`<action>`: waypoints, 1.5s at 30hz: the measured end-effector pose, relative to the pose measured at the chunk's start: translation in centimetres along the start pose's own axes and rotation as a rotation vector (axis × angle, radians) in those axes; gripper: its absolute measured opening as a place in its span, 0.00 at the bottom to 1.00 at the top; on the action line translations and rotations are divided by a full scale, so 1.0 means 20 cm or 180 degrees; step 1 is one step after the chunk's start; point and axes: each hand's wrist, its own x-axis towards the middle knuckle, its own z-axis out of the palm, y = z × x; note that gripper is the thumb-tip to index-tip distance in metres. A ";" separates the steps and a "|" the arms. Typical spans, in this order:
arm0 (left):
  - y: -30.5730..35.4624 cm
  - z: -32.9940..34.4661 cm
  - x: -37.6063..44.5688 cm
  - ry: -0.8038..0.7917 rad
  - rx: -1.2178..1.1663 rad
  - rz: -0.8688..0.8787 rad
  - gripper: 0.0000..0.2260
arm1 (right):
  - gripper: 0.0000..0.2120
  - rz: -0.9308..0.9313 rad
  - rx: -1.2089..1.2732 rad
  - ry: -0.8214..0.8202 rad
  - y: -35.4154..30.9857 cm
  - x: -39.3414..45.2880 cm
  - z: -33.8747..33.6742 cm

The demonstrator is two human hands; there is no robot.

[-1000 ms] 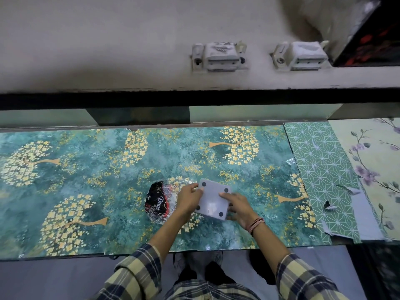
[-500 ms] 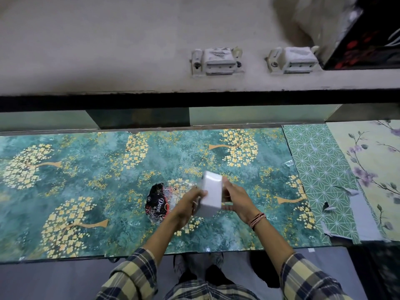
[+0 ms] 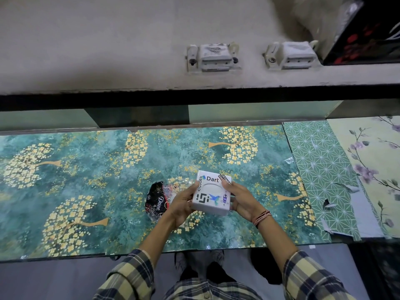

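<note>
A small white box (image 3: 211, 194) with stickers on its upper face ("Dart", a blue bird, a black logo) is held just above the table between both hands. My left hand (image 3: 180, 204) grips its left side, fingers curled under it. On the right side my right hand (image 3: 242, 201) holds the box with the thumb on the top edge. A crumpled black and clear wrapper (image 3: 159, 199) with white lettering lies on the table directly left of my left hand.
The table (image 3: 86, 180) wears a teal sheet printed with golden trees. To the right lie a green geometric sheet (image 3: 320, 169) and a pale floral sheet (image 3: 372, 165). Two white switch boxes (image 3: 213, 57) sit on the grey wall behind. My feet show below the table's edge.
The box has been turned over: a second ago its plain underside with four dots faced up, then it stood on edge, and now the stickered face is up.
</note>
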 end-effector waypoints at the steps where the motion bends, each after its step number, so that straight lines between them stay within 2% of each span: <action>1: 0.00 0.00 0.01 0.0055 0.0035 -0.0025 0.18 | 0.18 -0.0004 0.0022 0.0037 0.00 0.00 -0.01; 7: -0.05 0.02 0.04 0.0356 0.0295 -0.0110 0.16 | 0.11 0.0116 -0.0072 0.0260 0.02 0.04 -0.03; 12: -0.12 0.01 0.08 0.0469 0.0679 -0.0263 0.18 | 0.13 0.0125 -0.0473 0.0305 0.05 0.10 -0.01; 18: -0.15 -0.01 0.10 0.0566 0.1141 -0.0109 0.18 | 0.16 -0.0028 -0.0976 0.0520 0.13 0.19 0.03; 23: -0.17 -0.02 0.12 0.0805 0.1441 0.0076 0.16 | 0.14 -0.0196 -0.1491 0.0724 0.14 0.20 0.05; 28: -0.15 -0.03 0.12 0.0838 0.1754 0.0160 0.10 | 0.16 -0.0241 -0.1899 0.1026 0.15 0.22 0.04; 30: -0.13 -0.05 0.12 0.1224 0.2212 0.0555 0.10 | 0.20 -0.0181 -0.1900 0.1079 0.14 0.23 0.05; 32: -0.08 -0.10 0.12 0.1933 0.2767 0.0907 0.13 | 0.27 -0.0200 -0.2046 0.1286 0.13 0.22 0.06; 34: -0.03 -0.21 0.12 0.2551 0.3421 0.0773 0.23 | 0.28 -0.0425 -0.2346 0.1631 0.12 0.21 0.08; 36: 0.01 -0.32 0.11 0.2821 0.3795 0.0230 0.32 | 0.24 -0.0715 -0.2534 0.1849 0.11 0.19 0.12; 37: 0.02 -0.38 0.12 0.2801 0.3803 -0.0041 0.35 | 0.22 -0.0851 -0.2563 0.1871 0.10 0.18 0.15; 39: 0.06 -0.46 0.09 0.2685 0.3486 -0.0207 0.31 | 0.17 -0.1059 -0.2551 0.1826 0.07 0.15 0.20; 41: 0.11 -0.51 0.06 0.2615 0.3066 0.0136 0.21 | 0.13 -0.1175 -0.2382 0.1675 0.03 0.11 0.26; 43: 0.18 -0.54 0.04 0.2676 0.2652 0.0691 0.18 | 0.11 -0.1120 -0.2064 0.1333 0.00 0.05 0.32; 45: 0.24 -0.52 0.01 0.2683 0.2086 0.1149 0.16 | 0.13 -0.0876 -0.1773 0.0857 -0.03 0.01 0.37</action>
